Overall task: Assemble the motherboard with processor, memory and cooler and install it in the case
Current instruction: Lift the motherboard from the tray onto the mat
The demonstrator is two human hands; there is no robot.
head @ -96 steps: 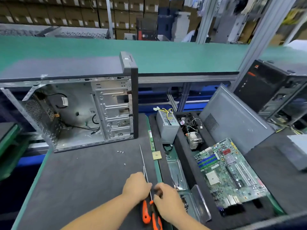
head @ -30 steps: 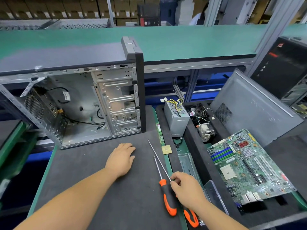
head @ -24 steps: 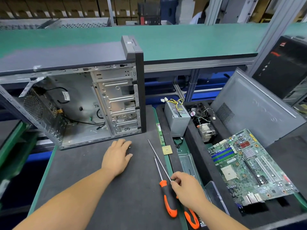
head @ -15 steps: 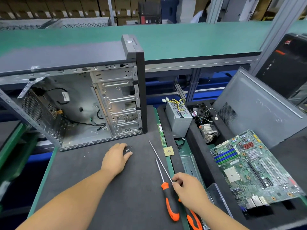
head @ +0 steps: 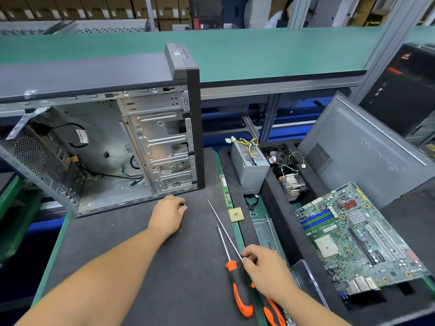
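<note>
Motherboard [head: 360, 238] is sitting in the black foam tray [head: 277, 208] off to my right, tilted a bit, bare socket facing up and nothing mounted on it. The cooler [head: 290, 182] with its fan and wires is in the tray slot just behind the board, next to the grey power supply [head: 249, 170]. The processor [head: 236, 214] is lying loose on the green edge strip between the surface [head: 131, 243] and the tray, with a memory stick [head: 224, 189] lying along that same strip just behind it.

The case [head: 113, 142] stands open-sided at the back left of the surface, cables hanging around inside. Its side panel [head: 362, 151] leans up behind the tray.

My left hand [head: 168, 216] is down on the surface right in front of the case, fingers curled around what looks like a small screw, too tiny to be sure. My right hand [head: 266, 269] pinches the shaft of one of two orange-handled screwdrivers [head: 237, 290] lying side by side near me.
</note>
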